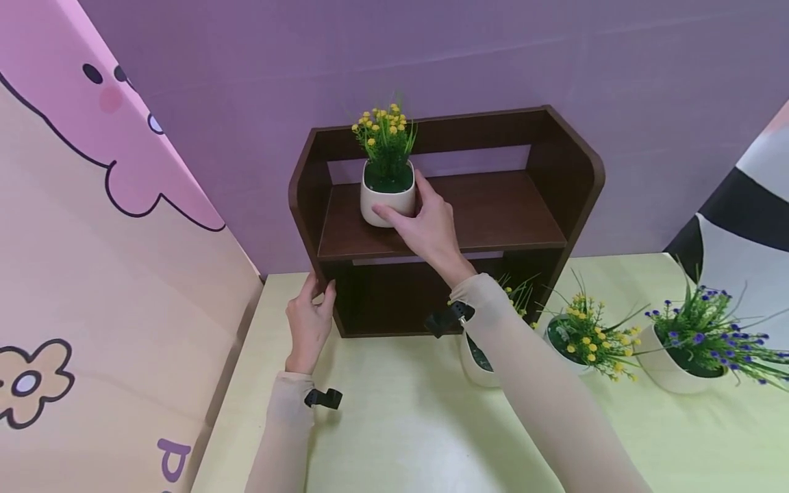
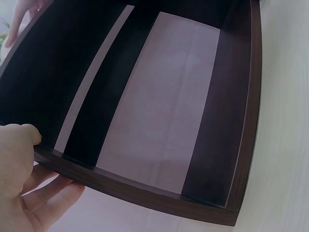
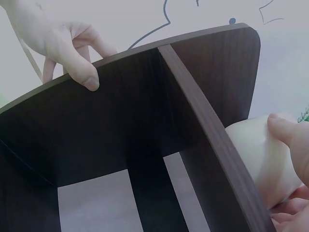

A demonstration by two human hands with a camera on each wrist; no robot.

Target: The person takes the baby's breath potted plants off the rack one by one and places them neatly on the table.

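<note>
A dark brown two-tier shelf [image 1: 493, 209] stands against the purple wall. On its upper board, toward the left, is a white pot with yellow flowers [image 1: 387, 202]. My right hand [image 1: 428, 222] grips this pot from its right front, thumb across the front. In the right wrist view the white pot [image 3: 263, 157] shows beside the shelf board, the thumb on its side. My left hand [image 1: 310, 322] holds the front edge of the shelf's left side panel, thumb inside and fingers outside, as the left wrist view shows at the panel [image 2: 111, 186].
To the right on the pale table [image 1: 394, 424] stand another yellow-flowered pot [image 1: 592, 335] and a purple-flowered pot [image 1: 684, 356]. A further white pot [image 1: 477, 366] is partly hidden behind my right forearm. A printed panel [image 1: 111, 274] rises along the left side.
</note>
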